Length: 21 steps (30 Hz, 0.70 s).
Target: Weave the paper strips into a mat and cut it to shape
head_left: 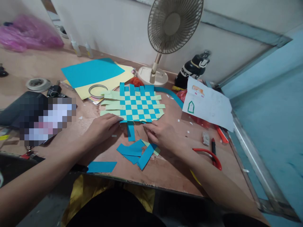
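Note:
A woven paper mat (pixel 134 104) of blue and pale green strips lies on the wooden table (pixel 165 170). My left hand (pixel 103 126) rests at the mat's near left edge, fingers pressed together on the strips there. My right hand (pixel 161 134) sits at the near right edge, fingers curled against the paper. One blue strip (pixel 130 130) hangs out of the mat toward me between the two hands. Loose blue offcuts (pixel 136 151) lie just below my right hand.
Red-handled scissors (pixel 209 156) and a red pen (pixel 213 145) lie right of my right hand. A desk fan (pixel 165 34), a black bottle (pixel 193 70), blue and yellow paper sheets (pixel 93 72), tape rolls (pixel 38 84) and a drawn-on white sheet (pixel 210 105) surround the mat.

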Tool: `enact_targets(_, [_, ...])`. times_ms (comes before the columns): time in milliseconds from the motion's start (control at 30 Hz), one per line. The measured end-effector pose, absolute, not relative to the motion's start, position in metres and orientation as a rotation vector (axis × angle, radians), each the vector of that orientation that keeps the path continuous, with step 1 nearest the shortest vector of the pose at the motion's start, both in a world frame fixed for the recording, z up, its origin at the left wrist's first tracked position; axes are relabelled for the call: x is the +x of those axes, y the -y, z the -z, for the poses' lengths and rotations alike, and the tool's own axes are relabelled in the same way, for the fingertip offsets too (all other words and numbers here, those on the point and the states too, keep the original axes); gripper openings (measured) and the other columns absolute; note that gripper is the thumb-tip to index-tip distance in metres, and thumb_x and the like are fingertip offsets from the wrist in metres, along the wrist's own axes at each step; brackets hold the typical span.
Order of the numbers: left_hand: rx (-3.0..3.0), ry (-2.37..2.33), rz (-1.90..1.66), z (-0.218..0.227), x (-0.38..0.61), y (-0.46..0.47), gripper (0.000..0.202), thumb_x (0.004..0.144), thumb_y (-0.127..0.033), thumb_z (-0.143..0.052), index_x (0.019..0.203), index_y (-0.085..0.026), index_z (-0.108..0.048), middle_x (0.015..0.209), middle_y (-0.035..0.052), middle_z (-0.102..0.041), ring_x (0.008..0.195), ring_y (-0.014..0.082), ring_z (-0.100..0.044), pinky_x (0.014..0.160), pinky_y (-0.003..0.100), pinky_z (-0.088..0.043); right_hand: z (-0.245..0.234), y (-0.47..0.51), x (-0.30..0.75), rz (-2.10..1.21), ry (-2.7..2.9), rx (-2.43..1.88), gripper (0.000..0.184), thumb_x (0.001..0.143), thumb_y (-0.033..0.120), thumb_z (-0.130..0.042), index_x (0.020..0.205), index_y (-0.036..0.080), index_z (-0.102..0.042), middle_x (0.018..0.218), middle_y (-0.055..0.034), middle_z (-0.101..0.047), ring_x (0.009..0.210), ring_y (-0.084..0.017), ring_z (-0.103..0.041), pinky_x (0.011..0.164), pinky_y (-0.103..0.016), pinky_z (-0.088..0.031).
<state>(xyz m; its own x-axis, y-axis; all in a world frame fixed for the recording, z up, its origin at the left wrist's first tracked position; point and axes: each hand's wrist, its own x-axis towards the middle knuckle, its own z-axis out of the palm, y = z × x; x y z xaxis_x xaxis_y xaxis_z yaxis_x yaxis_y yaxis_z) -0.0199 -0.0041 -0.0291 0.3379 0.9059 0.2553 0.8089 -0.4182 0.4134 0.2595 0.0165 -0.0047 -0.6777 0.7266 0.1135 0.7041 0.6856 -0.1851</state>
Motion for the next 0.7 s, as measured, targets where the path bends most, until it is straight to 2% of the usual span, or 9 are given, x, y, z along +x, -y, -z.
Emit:
enact_targets(133, [2.428,-1.544,-0.631,0.027,-0.02,0.005,0.029,0.099,-0.027,-0.041,0.111,-0.02,-0.067,0.107,0.0102,-0.071,0.098,0.0269,-0.066,0.082,0.039,-0.054,0.005,-0.018,0.26,-0.177,2.659,-1.207,0.031,0.098,0.026,-0.045,0.105,0.017,-0.074,0.088,-0.0085,-0.069,0.075,-0.018,-0.058,0.065,-0.029,-0.039])
enact_targets(233, [2.536,-1.506,-0.597,0.02,-0.015,0.009,0.021,0.095,-0.024,-0.047,0.103,-0.019,-0.065,0.101,0.0095,-0.07,0.093,0.0258,-0.065,0.08,0.039,-0.053,0.007,-0.021,0.259,-0.053,2.624,-1.222,0.037,0.097,0.026,-0.043,0.12,0.013,-0.07,0.093,-0.0126,-0.068,0.082,-0.023,-0.059,0.07,-0.033,-0.043])
enact_targets(300, [2.637,-1.45,-0.585,0.014,-0.01,0.012,0.014,0.09,-0.02,-0.052,0.096,-0.019,-0.065,0.098,0.0086,-0.07,0.093,0.025,-0.064,0.087,0.041,-0.052,0.008,-0.022,0.257,0.023,2.65,-1.215,0.044,0.098,0.031,-0.042,0.132,0.012,-0.063,0.101,-0.0163,-0.067,0.09,-0.027,-0.059,0.076,-0.038,-0.046])
enact_targets(367, [2.705,-1.422,-0.585,0.01,-0.005,0.016,0.01,0.088,-0.018,-0.054,0.09,-0.02,-0.064,0.096,0.0074,-0.069,0.094,0.0244,-0.064,0.097,0.045,-0.048,0.009,-0.022,0.255,0.06,2.702,-1.219,0.052,0.1,0.043,-0.041,0.139,0.014,-0.058,0.118,-0.0202,-0.064,0.104,-0.033,-0.057,0.086,-0.045,-0.046])
enact_targets(433, [2.718,-1.434,-0.596,0.008,-0.002,0.018,0.007,0.087,-0.018,-0.056,0.087,-0.021,-0.062,0.095,0.0063,-0.069,0.094,0.0239,-0.064,0.103,0.047,-0.045,0.01,-0.02,0.253,0.055,2.761,-1.234,0.063,0.099,0.058,-0.04,0.144,0.016,-0.053,0.142,-0.0213,-0.053,0.124,-0.038,-0.049,0.098,-0.052,-0.042])
enact_targets(500, [2.711,-1.453,-0.584,0.008,-0.002,0.018,0.004,0.084,-0.019,-0.059,0.087,-0.021,-0.062,0.094,0.006,-0.069,0.094,0.0243,-0.064,0.103,0.047,-0.045,0.012,-0.018,0.253,0.012,2.82,-1.247,0.072,0.096,0.067,-0.037,0.148,0.018,-0.048,0.157,-0.0186,-0.038,0.14,-0.041,-0.036,0.107,-0.057,-0.036])
enact_targets(567, [2.717,-1.449,-0.536,0.008,-0.003,0.017,0.006,0.083,-0.019,-0.062,0.088,-0.021,-0.061,0.094,0.007,-0.069,0.093,0.0255,-0.063,0.098,0.046,-0.047,0.013,-0.018,0.252,-0.047,2.858,-1.264,0.074,0.095,0.07,-0.035,0.149,0.019,-0.047,0.162,-0.016,-0.032,0.146,-0.041,-0.028,0.113,-0.058,-0.03])
enact_targets(700, [2.741,-1.441,-0.403,0.006,-0.006,0.017,0.011,0.084,-0.017,-0.06,0.094,-0.02,-0.062,0.098,0.0089,-0.068,0.095,0.0267,-0.062,0.089,0.043,-0.049,0.015,-0.02,0.254,-0.127,2.843,-1.285,0.072,0.096,0.068,-0.035,0.148,0.02,-0.048,0.162,-0.015,-0.031,0.15,-0.039,-0.025,0.117,-0.058,-0.026])
